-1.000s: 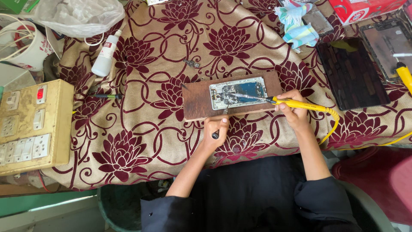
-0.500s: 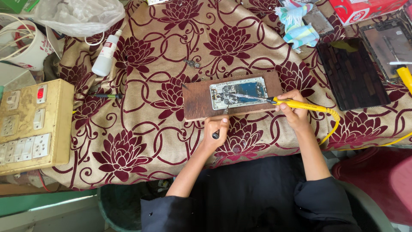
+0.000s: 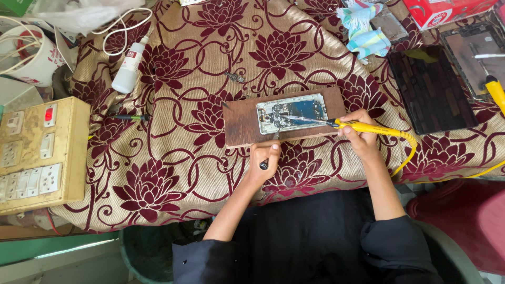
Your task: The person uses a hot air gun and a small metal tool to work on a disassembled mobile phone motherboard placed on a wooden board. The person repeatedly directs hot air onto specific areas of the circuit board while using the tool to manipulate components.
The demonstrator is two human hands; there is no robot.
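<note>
Right hand [image 3: 360, 138] pinches a yellow-handled soldering iron [image 3: 368, 127], its tip on the opened phone's exposed circuit board [image 3: 292, 113], which lies on a brown wooden board [image 3: 239, 126] on the tabletop. Left hand [image 3: 264, 160], fingers closed around slim tweezers [image 3: 269, 151], apparently steadies the work.

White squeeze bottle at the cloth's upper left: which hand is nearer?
Left. The left hand sits below the wooden board, closer to the bottle; the right hand is farther right.
</note>
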